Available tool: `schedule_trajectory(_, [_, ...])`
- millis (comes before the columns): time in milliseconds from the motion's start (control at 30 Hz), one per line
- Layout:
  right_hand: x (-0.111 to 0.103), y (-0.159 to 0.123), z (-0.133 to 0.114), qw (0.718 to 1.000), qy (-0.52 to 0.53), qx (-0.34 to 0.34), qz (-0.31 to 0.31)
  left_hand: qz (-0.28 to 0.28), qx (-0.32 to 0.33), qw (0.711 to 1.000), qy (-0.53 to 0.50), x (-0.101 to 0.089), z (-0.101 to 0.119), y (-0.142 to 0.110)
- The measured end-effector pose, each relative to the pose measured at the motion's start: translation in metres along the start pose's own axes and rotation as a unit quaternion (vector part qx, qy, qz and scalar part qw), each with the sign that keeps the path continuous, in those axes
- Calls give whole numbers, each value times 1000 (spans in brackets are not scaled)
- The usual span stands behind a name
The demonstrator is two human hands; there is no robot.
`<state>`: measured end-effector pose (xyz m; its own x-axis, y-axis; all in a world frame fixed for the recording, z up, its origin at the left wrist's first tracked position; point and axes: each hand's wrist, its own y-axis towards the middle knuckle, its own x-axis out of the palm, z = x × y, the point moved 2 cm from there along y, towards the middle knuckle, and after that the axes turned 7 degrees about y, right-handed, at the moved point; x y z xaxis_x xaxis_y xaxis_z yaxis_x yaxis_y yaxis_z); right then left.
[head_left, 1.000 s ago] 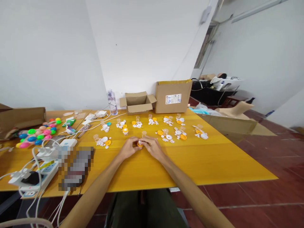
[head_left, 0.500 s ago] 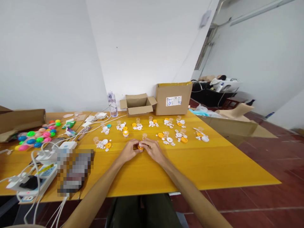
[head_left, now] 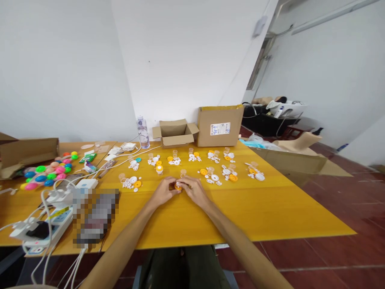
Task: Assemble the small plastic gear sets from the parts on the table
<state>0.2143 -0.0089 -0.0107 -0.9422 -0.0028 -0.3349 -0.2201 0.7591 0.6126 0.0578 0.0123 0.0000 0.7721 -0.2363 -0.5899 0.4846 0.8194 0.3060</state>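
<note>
Both hands meet over the yellow table (head_left: 240,214). My left hand (head_left: 165,192) is curled round a small orange round plastic part (head_left: 178,188), which rests at the table surface. Pinched in the fingertips of my right hand (head_left: 194,191), over the orange part, is a small white plastic piece, mostly hidden by the fingers. Just behind the hands stands a small clear cup (head_left: 183,172). Left of it is a small clear container with a white-and-orange top (head_left: 159,169). To the right lie a loose orange ring (head_left: 203,171) and a white disc (head_left: 214,177).
Several piles of white gears, discs and clear cups spread across the table's back half. Behind them stand a water bottle (head_left: 143,132), an open carton (head_left: 176,134) and a closed box (head_left: 220,126). Power strips (head_left: 61,218), cables and coloured balls (head_left: 51,176) occupy the left.
The camera view has shifted very slightly. Both hands keep the same hold and place on the orange part and the white piece.
</note>
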Motion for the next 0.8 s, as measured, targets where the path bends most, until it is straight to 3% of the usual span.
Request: schedule_trajectory(800, [-1,2,-4,999,-8,43,9,17,-4,1000,17,3,-2,1])
